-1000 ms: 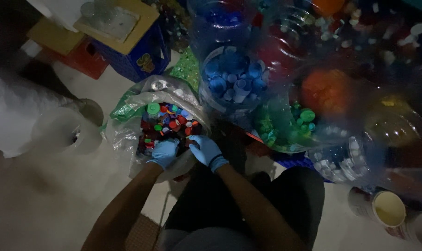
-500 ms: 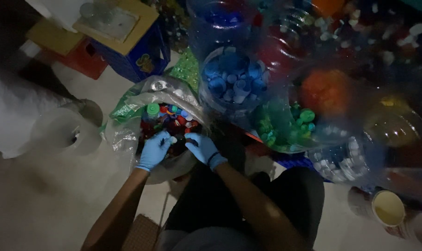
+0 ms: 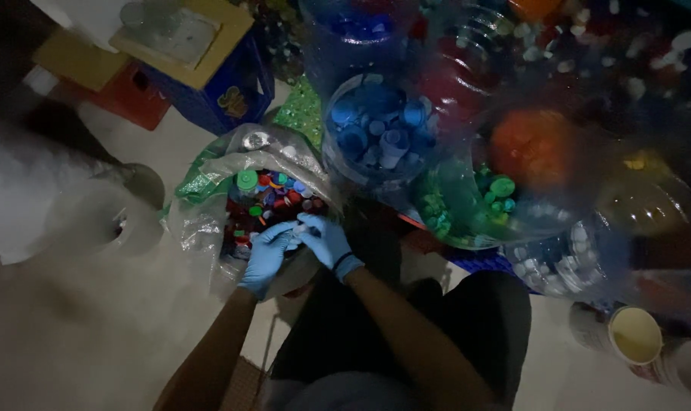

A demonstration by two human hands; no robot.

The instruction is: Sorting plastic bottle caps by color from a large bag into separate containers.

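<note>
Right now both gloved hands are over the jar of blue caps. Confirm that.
Not right. In the head view the left hand and right hand are over the bag of mixed caps; the jar of blue caps stands beyond them, untouched.

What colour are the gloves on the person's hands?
Light blue. Both the left hand and right hand wear them, seen in the head view over the bag of mixed caps.

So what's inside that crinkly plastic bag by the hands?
The plastic bag holds mixed bottle caps: red, green, blue. The gloved left hand and right hand cover the near ones; deeper layers are hidden.
</note>
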